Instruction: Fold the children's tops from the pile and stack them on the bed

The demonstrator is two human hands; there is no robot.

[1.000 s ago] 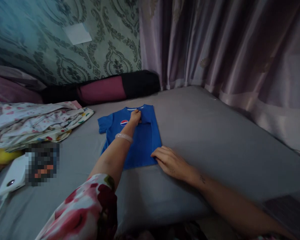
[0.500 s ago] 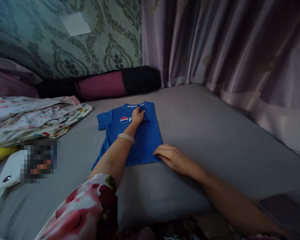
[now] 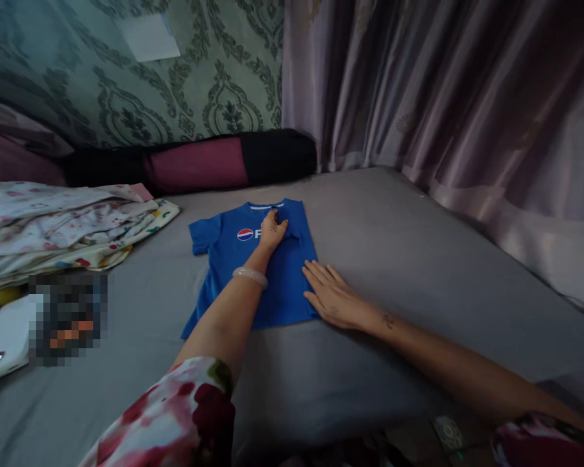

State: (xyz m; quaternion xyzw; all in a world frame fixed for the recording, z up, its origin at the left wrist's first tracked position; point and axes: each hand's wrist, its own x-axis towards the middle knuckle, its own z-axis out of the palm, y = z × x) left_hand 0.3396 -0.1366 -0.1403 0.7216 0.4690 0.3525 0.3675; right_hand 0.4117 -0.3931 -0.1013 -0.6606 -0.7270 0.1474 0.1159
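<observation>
A blue T-shirt (image 3: 285, 282) with a round red, white and blue logo lies on the bed, its right side folded inward and its left sleeve spread out. Just below the collar, my left hand (image 3: 274, 233) has its fingers closed on the cloth, partly hiding the white lettering. My right hand (image 3: 331, 295) rests flat on the shirt's folded right edge near the hem, fingers stretched out and a little apart.
The shirt lies on a grey bed sheet (image 3: 394, 259). Patterned clothes (image 3: 78, 227) are piled at left, above a white device (image 3: 10, 337) and a blurred-out patch. A black and maroon bolster (image 3: 199, 165) lines the wall; curtains (image 3: 418, 84) hang at right.
My right hand has gone from pinching the lower right corner of the T-shirt to lying flat on its right edge, slightly farther up. My left hand stays near the collar.
</observation>
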